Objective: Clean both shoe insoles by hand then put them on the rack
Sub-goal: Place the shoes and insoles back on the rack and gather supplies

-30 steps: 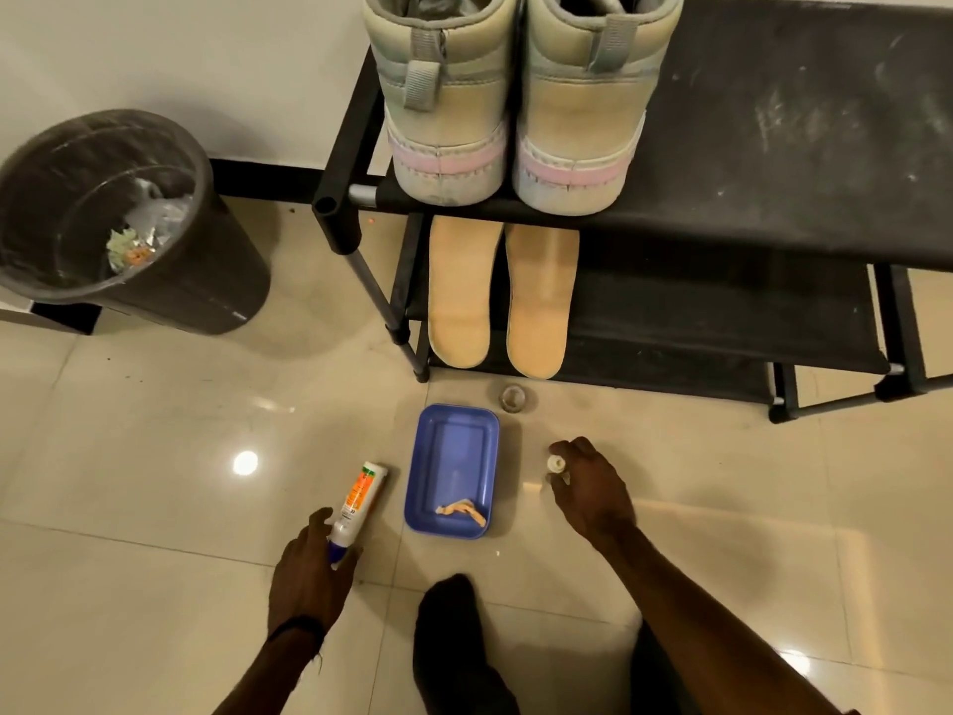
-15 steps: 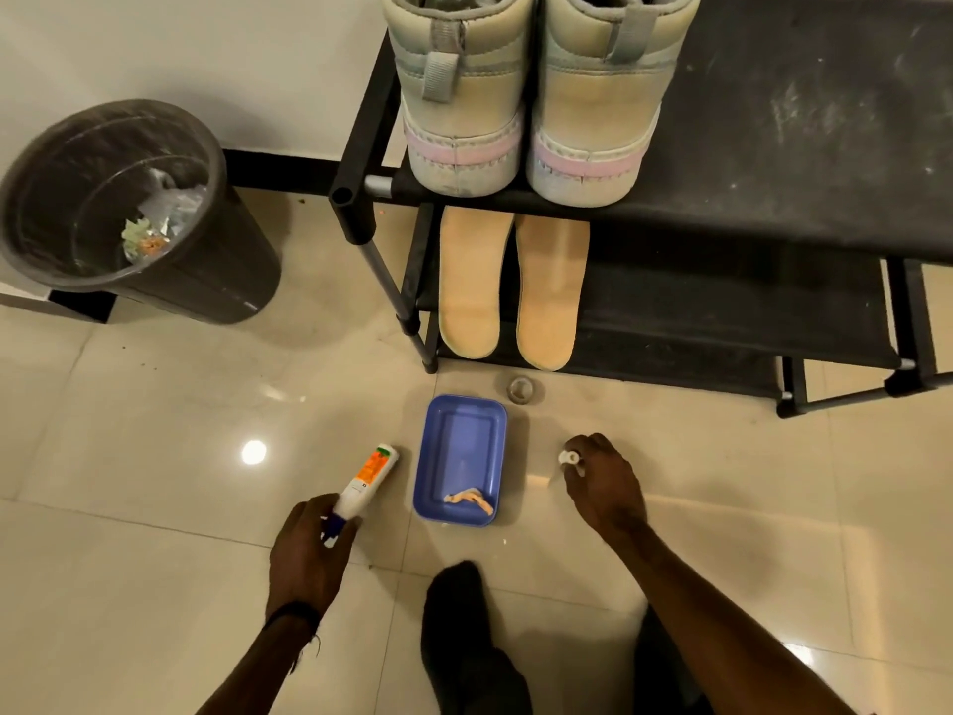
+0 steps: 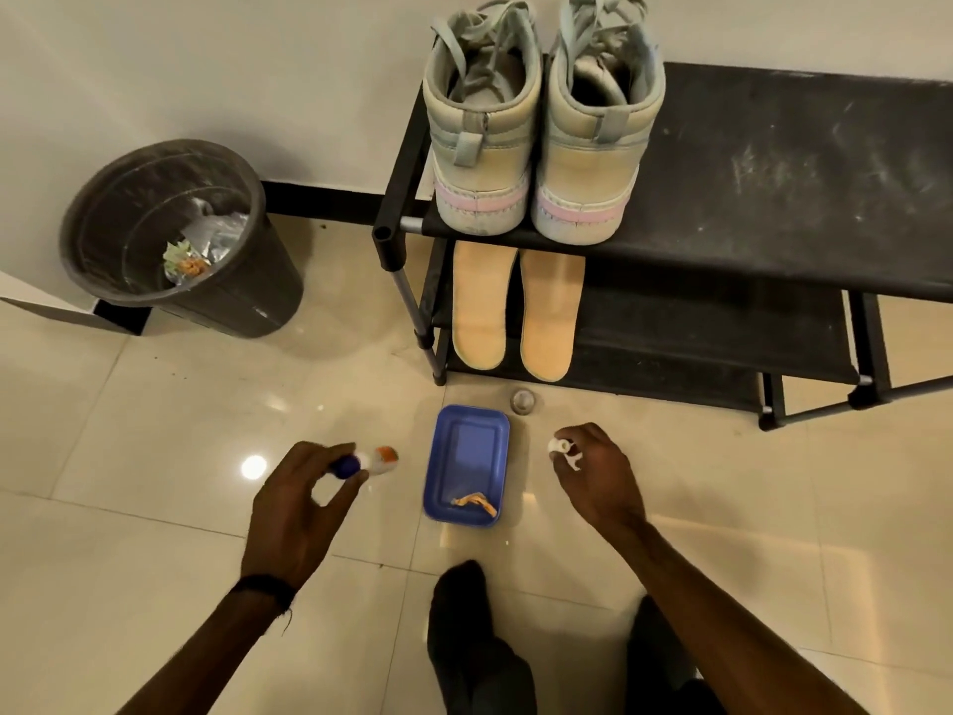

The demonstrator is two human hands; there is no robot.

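Note:
Two tan insoles (image 3: pixel 482 307) (image 3: pixel 549 314) lie side by side on the lower shelf of the black shoe rack (image 3: pixel 773 198), under a pair of pale sneakers (image 3: pixel 536 141) on the top shelf. My left hand (image 3: pixel 296 500) pinches the blue end of a white and orange tube (image 3: pixel 368 460), lifted off the floor. My right hand (image 3: pixel 598 472) pinches a small white cap (image 3: pixel 559 446). Between my hands a blue tray (image 3: pixel 466 451) sits on the floor with an orange smear of paste (image 3: pixel 474 503) at its near end.
A dark bin (image 3: pixel 170 240) with some litter stands at the left by the wall. A small round clear object (image 3: pixel 523 401) lies on the tiles in front of the rack. My dark-clad legs (image 3: pixel 474 642) are at the bottom.
My left hand has lifted the tube off the floor and turned it end-on toward me. My right hand stays with the cap. The view has tilted up, showing the whole sneakers.

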